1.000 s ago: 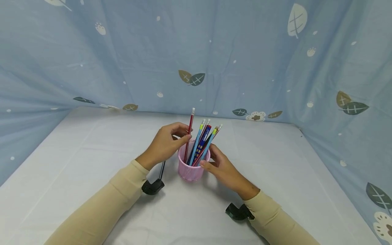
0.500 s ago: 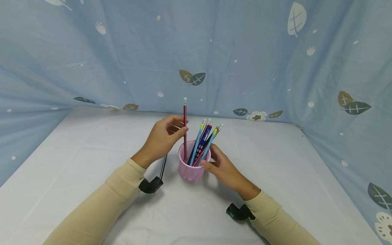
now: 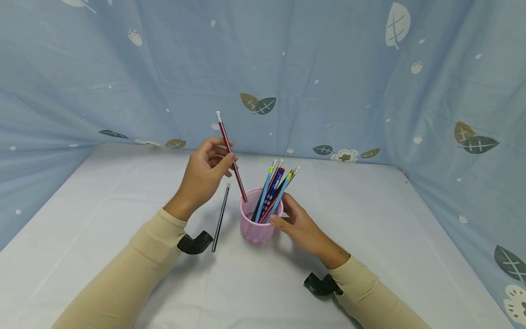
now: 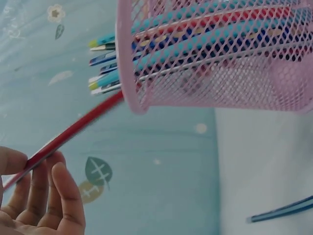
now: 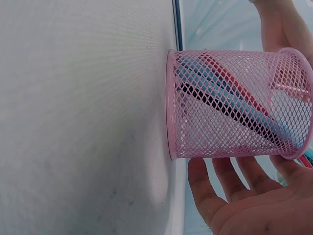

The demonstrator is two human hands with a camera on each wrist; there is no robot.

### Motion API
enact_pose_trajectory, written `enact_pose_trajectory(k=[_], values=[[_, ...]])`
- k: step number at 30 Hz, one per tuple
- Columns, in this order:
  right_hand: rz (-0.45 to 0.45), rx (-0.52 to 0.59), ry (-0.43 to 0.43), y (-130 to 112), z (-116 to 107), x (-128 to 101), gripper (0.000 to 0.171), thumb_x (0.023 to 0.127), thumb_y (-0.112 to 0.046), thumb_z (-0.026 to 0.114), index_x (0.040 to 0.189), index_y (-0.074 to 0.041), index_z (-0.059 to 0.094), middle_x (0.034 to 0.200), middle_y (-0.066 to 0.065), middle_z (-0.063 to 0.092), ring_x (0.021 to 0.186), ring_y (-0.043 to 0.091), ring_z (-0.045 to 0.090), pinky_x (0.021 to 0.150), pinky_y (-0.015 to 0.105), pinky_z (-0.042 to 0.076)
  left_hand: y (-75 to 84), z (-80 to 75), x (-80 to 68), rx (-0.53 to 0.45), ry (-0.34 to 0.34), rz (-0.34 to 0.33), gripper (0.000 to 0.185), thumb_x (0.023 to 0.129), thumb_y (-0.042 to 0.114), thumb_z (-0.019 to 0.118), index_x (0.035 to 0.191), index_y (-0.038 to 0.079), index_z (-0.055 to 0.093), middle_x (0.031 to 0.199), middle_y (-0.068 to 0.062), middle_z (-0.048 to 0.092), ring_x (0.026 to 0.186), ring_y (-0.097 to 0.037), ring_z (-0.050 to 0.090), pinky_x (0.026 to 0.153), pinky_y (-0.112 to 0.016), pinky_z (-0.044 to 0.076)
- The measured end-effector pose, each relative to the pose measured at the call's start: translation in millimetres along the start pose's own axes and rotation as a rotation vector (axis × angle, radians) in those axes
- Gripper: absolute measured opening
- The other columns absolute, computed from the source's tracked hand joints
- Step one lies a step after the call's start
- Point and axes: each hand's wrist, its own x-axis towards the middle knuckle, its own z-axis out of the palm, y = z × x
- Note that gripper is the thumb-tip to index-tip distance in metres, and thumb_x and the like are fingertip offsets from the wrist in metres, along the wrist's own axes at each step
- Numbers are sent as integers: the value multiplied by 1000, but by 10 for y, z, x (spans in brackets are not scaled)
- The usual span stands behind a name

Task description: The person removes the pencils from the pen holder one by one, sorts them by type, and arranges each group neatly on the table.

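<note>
My left hand [image 3: 200, 176] pinches a red pencil [image 3: 239, 182] with a white eraser between thumb and fingers. The pencil leans up to the left, its lower end at the rim of a pink mesh pencil cup [image 3: 255, 232]. In the left wrist view the red pencil [image 4: 73, 128] slants toward the cup's mouth. My right hand [image 3: 306, 233] holds the cup from its right side, thumb at the front near the rim. The right wrist view has the fingers [image 5: 227, 178] along the mesh. Several light blue, red and dark blue pencils [image 3: 264, 194] lean right inside the cup.
A dark pencil [image 3: 221, 219] lies on the white tabletop [image 3: 353, 205] left of the cup. Black wrist mounts [image 3: 195, 243] stick out under both cuffs. A blue leaf-print curtain [image 3: 328, 68] hangs behind the table and along its sides.
My left hand has moved up and left, drawing the red pencil up out of the cup and tilting it leftward. The pencil on the table is now fully uncovered. The right hand has stayed put.
</note>
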Motion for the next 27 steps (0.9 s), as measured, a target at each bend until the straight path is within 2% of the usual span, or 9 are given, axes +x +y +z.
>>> enact_pose_trajectory(k=[4, 7, 17, 27], values=[[2, -4, 0, 2, 0, 1, 69, 101, -23, 60, 159, -21, 21, 157, 9, 38, 141, 30, 43, 111, 50, 43, 3, -46, 16, -39, -20, -34, 43, 101, 16, 60, 140, 5, 43, 111, -21, 66, 82, -12, 68, 73, -28, 59], [0, -4, -1, 6, -2, 1, 69, 102, -22, 60, 159, -20, 21, 157, 9, 39, 141, 30, 43, 111, 50, 43, 8, -81, 28, -56, -47, -70, 48, 101, 15, 59, 143, 5, 39, 109, -19, 65, 82, -13, 69, 73, -30, 59], [-3, -2, -4, 17, 0, -1, 69, 101, -24, 60, 159, -20, 22, 156, 9, 39, 140, 30, 44, 110, 49, 44, -7, -179, 65, -97, -96, -169, 41, 100, 13, 59, 137, 7, 43, 100, -13, 64, 82, -17, 70, 73, -34, 60], [-2, -13, 0, 22, 0, -8, 69, 102, -24, 60, 159, -20, 21, 158, 9, 37, 141, 30, 43, 110, 48, 45, -59, -249, 93, -75, -182, -245, 56, 97, 10, 62, 146, 9, 35, 93, -15, 66, 75, -26, 70, 75, -35, 60]])
